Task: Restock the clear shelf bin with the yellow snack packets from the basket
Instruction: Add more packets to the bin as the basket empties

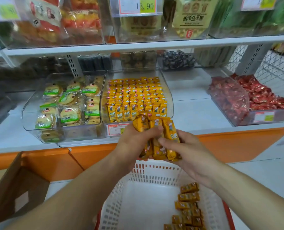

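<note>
Yellow foil snack packets [170, 130], long axes upright, are gripped in the curled left hand [133, 143] and right hand [189, 151]. Clear plastic shelf bin [169, 100] lies at twelve o'clock, seemingly nearer the left hand.

Up and to the left of the left hand [132, 141] sits a bin of green-labelled round biscuits [68, 103]. Well off to the right of the right hand [189, 151] is a bin of red wrapped sweets [235, 98]. High above both hands, a 13.90 price tag [138, 5] hangs beside tan pouches [191, 15]. Left of the hands, an orange plinth [46, 161] runs under the shelf.
</note>
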